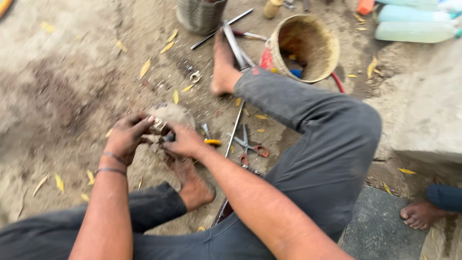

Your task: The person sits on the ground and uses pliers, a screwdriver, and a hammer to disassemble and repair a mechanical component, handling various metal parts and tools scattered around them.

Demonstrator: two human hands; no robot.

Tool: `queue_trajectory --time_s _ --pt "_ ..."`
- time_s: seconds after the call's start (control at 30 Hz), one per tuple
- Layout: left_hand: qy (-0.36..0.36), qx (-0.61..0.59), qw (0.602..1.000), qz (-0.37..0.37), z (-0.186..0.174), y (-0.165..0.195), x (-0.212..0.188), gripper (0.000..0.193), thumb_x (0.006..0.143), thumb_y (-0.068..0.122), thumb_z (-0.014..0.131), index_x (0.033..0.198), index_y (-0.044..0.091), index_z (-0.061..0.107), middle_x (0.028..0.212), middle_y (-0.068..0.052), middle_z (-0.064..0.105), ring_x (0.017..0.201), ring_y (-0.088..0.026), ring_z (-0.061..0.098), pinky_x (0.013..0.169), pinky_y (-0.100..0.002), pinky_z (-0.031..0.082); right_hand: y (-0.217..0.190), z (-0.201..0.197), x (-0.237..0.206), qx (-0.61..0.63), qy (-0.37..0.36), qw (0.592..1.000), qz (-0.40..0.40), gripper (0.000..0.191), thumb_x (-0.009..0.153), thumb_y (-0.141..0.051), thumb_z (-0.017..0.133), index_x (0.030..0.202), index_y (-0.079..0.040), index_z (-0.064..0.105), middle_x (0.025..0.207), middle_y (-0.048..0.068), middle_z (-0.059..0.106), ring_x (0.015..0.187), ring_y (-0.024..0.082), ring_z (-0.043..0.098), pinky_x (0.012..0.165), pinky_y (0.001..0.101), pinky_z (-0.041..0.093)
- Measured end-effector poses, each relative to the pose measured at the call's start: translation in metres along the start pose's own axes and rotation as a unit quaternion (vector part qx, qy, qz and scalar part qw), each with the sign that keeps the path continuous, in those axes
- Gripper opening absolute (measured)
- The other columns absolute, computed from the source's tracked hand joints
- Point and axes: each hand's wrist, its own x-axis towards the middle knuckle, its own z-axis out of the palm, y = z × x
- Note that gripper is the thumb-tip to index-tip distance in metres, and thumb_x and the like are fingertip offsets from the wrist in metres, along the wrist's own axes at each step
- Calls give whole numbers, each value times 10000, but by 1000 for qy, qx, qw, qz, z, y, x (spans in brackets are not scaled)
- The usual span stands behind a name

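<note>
My left hand (126, 137) and my right hand (185, 141) meet over a small greasy metal part (158, 129), both gripping it from opposite sides. Just behind the part lies a rounded grey stone (172, 113) on the dirt. My bare left foot (190, 180) rests right below my hands, and my right leg in dark trousers stretches toward the bucket, its foot (223, 67) on the ground. The part is mostly hidden by my fingers and blurred.
Scissors with red handles (248, 147), a yellow-handled tool (208, 136) and long metal rods (236, 45) lie on the ground. A dirty bucket (288, 62) lies tipped at the back. Plastic bottles (414, 30) at top right. Another person's bare foot (421, 214) at the right.
</note>
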Motion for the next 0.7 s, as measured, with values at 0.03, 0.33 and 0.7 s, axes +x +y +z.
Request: queue_trajectory --time_s 0.03,0.33,0.7 --pt "5 11 1000 23 1 0 1 264 1003 222 690 1160 11 686 968 -68 718 814 -147 686 608 -285 529 0 -2 -1 23 -2 1000 21 605 789 -288 774 1352 -129 618 1222 156 722 1155 293 685 1015 406 519" --pt "103 -88 991 13 -13 -9 1 348 1030 368 620 1114 38 690 981 -121 762 788 -197 746 597 -287 578 -8 -26 23 117 110 984 75 376 846 -203 788 1193 -91 697 1037 73 730 935 172 715 813 322 591" --pt "126 426 895 31 -11 -50 19 329 898 317 767 1051 26 771 955 -202 758 868 -353 721 743 -443 566 -28 -128 41 431 285 854 56 338 931 -169 724 1214 -4 639 947 95 674 697 171 658 509 303 511"
